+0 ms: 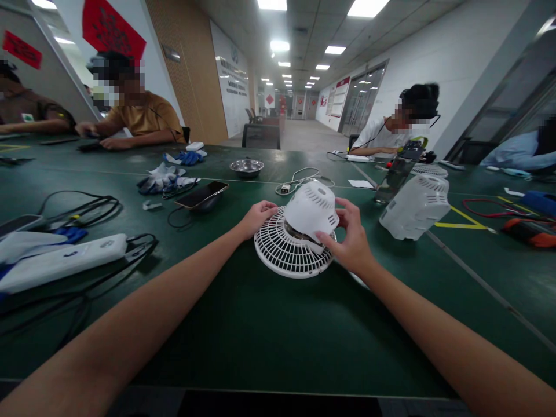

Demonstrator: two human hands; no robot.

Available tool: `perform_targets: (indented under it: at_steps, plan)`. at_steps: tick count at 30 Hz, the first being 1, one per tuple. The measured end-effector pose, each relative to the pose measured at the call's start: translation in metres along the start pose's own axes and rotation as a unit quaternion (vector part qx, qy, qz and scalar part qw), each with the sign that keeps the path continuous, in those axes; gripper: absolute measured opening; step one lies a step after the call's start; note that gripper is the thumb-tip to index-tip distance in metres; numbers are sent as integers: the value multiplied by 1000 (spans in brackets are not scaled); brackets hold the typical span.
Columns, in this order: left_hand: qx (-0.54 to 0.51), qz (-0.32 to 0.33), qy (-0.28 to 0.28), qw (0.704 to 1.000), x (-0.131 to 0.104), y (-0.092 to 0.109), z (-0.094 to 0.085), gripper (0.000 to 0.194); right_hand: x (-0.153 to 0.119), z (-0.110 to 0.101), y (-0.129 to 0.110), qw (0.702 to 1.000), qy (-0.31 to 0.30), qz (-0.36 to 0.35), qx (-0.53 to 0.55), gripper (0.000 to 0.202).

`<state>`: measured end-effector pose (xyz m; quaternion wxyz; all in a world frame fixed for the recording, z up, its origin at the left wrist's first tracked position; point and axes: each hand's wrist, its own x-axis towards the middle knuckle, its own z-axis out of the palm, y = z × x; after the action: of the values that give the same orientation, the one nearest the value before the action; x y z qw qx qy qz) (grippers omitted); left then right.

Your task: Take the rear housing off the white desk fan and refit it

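Note:
A round white fan grille lies on the green table in front of me. Above its middle sits a white slotted motor cover, tilted, with some metal showing beneath its lower edge. My right hand grips this cover from the right, thumb at its lower front. At the grille's left rim rests my left hand, its fingers on the edge and partly hidden behind it. A white cord with a plug lies just behind the grille.
To the right stands a white plastic housing. Toward the left are a phone, gloves and a white power strip with black cables. A metal bowl sits farther back. Several people sit around the table.

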<state>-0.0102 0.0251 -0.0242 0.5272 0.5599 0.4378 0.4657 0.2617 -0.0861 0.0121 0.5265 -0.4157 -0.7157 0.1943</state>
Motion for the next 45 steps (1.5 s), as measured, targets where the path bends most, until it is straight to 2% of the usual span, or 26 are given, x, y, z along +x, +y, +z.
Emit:
perform_targets:
  at_steps: [5,8,14,20,23,27,29,31,33,40,45]
  plan:
    - [6,11,-7,1000,2,-3,-2,19,4,-4,0,989,-45,-72,-122,73]
    - [8,17,-2,1000,3,-4,-2,18,5,-6,-1,982,-57,-96,-155,70]
    - [6,7,-4,1000,1,-1,0,15,5,-5,-4,983,-38,-89,-154,71]
    - [14,17,-5,1000,-2,-1,0,17,5,-6,-2,987,-45,-69,-140,73]
    - [71,53,0,996,-4,3,0,18,5,-6,-3,989,-56,-49,-130,74]
    - [178,163,18,970,-13,24,7,20,5,-5,-3,995,-66,-16,-78,79]
    - [193,204,-26,959,-19,38,13,31,5,-6,-1,996,-65,4,-60,81]
    - [180,197,-119,956,-25,51,19,38,6,-8,3,996,-65,21,-56,82]
    - [174,189,-178,950,-29,59,24,42,7,-10,6,996,-69,27,-55,83]
    - [291,220,-194,911,-32,64,28,71,10,-16,11,991,-119,-34,-45,84]
    - [342,240,-214,883,-31,63,30,79,10,-15,15,990,-129,-25,-57,89]
